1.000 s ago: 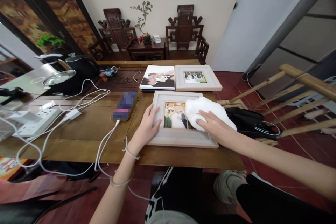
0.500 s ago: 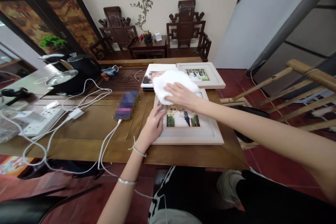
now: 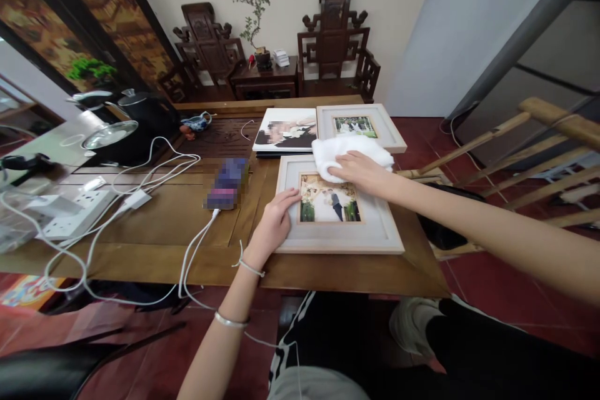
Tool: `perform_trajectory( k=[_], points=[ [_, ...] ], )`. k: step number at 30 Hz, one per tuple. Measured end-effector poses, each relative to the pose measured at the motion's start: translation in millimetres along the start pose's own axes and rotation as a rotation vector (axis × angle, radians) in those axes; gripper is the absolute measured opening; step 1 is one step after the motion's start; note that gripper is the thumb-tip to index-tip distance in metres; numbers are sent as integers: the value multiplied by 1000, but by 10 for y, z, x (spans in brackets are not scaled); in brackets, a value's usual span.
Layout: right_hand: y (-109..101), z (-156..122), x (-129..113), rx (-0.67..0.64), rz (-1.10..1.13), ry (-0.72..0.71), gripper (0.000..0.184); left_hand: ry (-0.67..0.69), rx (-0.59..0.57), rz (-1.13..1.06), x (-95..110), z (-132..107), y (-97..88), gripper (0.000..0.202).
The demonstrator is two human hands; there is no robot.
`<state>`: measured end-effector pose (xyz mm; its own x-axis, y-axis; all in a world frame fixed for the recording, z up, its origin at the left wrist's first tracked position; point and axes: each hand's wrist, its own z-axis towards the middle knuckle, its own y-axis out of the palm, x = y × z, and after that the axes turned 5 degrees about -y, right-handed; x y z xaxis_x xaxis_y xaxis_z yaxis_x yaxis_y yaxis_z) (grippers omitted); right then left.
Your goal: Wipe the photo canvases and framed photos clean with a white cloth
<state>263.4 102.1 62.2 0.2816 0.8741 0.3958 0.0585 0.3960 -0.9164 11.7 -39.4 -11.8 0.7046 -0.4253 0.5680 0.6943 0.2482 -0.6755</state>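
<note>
A light wooden picture frame (image 3: 347, 245) with a wedding photo (image 3: 330, 203) lies flat near the table's front edge. On its left side rests my left hand (image 3: 274, 219), fingers stretched out over the border. My right hand (image 3: 359, 170) presses a folded white cloth (image 3: 349, 149) onto the frame's upper part, its fingers bent over the cloth. The cloth covers part of the far edge. Behind it lie a second picture frame (image 3: 391, 131) and a photo album (image 3: 285, 128) with a couple on its cover.
A phone (image 3: 227, 182) on a white charging cable lies to the left. Farther left are a power strip (image 3: 77, 215), tangled white cables and a black pot (image 3: 117, 144). A bamboo chair (image 3: 520, 137) stands to the right; carved chairs stand by the wall.
My right hand has slid the white cloth to the right along the frame's upper part, uncovering the album cover and the upper left corner. My left hand stays on the frame.
</note>
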Motion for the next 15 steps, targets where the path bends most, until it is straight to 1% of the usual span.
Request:
perform_trajectory(
  k=[4,7,10,13,15],
  points=[
    [-72,-370,107,-76,-33,59,49,9,2,31,0,19,10,56],
    [-156,-562,24,-114,-24,80,49,13,10,57,10,36,-4,55],
    [-290,-717,-221,-85,50,72,45,3,1,80,21,47,-27,55],
    [-456,-879,-568,-57,155,76,44,-11,-16,86,33,50,-41,55],
    [-554,-982,-804,-66,231,72,47,-34,-28,86,40,50,-41,54]
  ],
)
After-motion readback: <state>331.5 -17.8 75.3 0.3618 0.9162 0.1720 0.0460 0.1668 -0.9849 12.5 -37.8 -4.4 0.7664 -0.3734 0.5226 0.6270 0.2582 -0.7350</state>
